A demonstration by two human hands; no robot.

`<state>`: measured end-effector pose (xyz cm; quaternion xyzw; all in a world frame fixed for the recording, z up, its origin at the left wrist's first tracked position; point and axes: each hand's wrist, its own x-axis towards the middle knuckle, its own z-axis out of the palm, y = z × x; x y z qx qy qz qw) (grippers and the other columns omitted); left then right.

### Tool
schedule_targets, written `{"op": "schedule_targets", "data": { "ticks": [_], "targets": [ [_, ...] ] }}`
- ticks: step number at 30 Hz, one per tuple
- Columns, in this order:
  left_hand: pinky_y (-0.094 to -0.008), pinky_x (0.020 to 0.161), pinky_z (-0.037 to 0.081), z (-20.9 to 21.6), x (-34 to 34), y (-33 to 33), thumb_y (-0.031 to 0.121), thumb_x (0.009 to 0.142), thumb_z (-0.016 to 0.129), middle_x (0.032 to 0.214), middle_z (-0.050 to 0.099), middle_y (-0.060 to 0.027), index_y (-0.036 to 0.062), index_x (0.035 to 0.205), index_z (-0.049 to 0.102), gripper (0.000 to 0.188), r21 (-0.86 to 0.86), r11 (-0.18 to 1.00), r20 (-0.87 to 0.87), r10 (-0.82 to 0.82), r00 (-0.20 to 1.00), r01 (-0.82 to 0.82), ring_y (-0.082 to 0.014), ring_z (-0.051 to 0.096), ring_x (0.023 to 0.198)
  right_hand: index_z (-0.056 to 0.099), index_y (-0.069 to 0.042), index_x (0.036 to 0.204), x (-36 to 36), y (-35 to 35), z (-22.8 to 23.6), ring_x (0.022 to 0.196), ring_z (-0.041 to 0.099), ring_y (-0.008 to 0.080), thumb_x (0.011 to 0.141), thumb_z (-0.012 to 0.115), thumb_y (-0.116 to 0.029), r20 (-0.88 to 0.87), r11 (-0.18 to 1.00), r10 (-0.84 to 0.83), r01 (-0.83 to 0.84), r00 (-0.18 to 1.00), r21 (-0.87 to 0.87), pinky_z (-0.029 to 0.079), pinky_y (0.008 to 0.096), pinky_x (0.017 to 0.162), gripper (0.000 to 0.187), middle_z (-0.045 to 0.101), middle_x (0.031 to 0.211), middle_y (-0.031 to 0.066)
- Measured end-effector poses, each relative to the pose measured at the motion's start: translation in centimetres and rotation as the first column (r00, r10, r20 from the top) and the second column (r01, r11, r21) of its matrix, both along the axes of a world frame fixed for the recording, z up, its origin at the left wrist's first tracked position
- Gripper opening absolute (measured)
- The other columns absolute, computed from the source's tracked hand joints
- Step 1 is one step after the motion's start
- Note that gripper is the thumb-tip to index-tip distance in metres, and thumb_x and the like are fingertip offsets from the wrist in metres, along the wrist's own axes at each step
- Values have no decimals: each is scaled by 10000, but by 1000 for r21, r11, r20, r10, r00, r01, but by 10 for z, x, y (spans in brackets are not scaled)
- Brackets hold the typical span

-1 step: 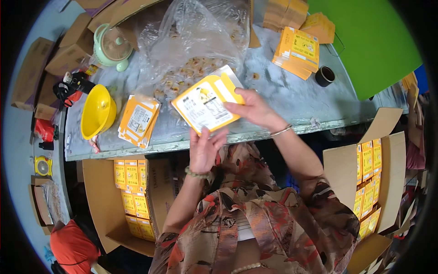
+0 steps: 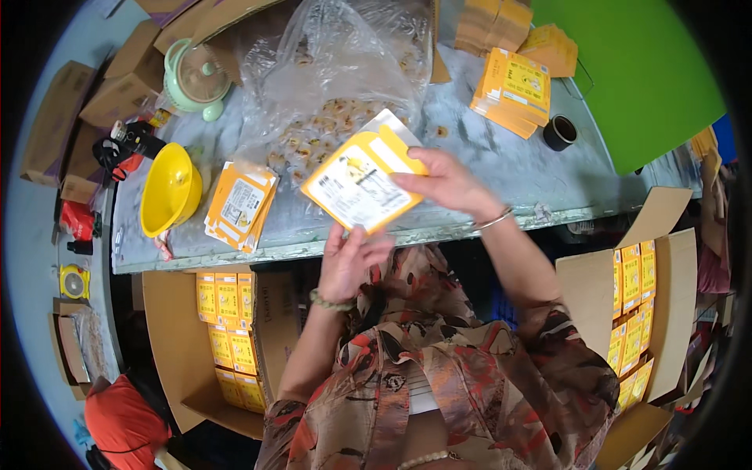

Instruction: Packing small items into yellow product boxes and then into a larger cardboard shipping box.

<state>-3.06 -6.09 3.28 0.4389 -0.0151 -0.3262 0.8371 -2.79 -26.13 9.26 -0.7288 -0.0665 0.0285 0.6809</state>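
My right hand point(image 2: 453, 185) grips a flat yellow-and-white printed carton point(image 2: 356, 192) at its right edge, thumb across its face. A pale flap shows at the carton's upper end, and it is held tilted above the front of the table. Just under its lower edge is my left hand point(image 2: 345, 266), fingers apart and slightly bent, the tips at or touching the carton; the outer fingers are a little blurred. Beyond the carton, small clear-wrapped pieces point(image 2: 329, 121) lie spilled from a large clear plastic bag point(image 2: 325, 55). A stack of flat yellow-orange cartons point(image 2: 241, 205) lies left of it.
A yellow bowl point(image 2: 171, 192) and a green lidded pot point(image 2: 196, 78) stand at left. More flat cartons point(image 2: 513, 88) and a dark cup point(image 2: 559, 133) are at right. Below the table edge, open cardboard boxes point(image 2: 172, 345) hold rows of yellow packs point(image 2: 227, 298) on both sides.
My right hand and the carton have shifted slightly to the right. My left hand has moved slightly, staying by the carton's lower edge.
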Motion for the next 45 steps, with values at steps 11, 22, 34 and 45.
{"op": "schedule_targets", "data": {
  "ticks": [11, 22, 34, 45],
  "targets": [
    [-295, 847, 357, 28, -20, 42, 5, 718, 566, 1124, 410, -126, 34, 1268, 108, 716, 92, 994, 481, 11, 877, -63, -194, 442, 1000, 455, -29, 928, -9, 40, 35, 742, 548, 227, 713, 564, -171, 16, 705, 494, -389, 869, -592, 425, 313, 627, 279, 550, 825, 95],
    [-265, 825, 363, -2, -54, 69, 51, 780, 496, 1074, 454, -102, -19, 1143, 348, 398, 145, 930, 521, 217, 825, -336, -144, 445, 966, 195, -5, 1253, -81, 79, -68, 1009, 414, 146, 825, 391, -87, 26, 983, 11, -6, 1000, -182, 298, 252, 866, 478, 406, 1162, 106],
    [-194, 691, 377, -2, -49, 92, 289, 868, 341, 921, 519, -37, -30, 982, 484, 368, 445, 862, 446, 21, 895, -242, -61, 465, 807, 435, 20, 1093, -74, 95, -60, 849, 464, 141, 846, 391, -189, 176, 993, -84, 96, 981, -62, 356, 247, 758, 326, 492, 924, 80],
    [-297, 784, 358, 0, -54, 87, 227, 857, 376, 957, 479, -114, -25, 917, 528, 301, 384, 878, 354, 145, 924, -285, -189, 451, 939, 534, 25, 913, -71, 94, -50, 894, 466, 176, 817, 442, -128, 236, 971, 31, 27, 971, -239, 387, 270, 737, 203, 457, 1024, 123]
  ]
}}
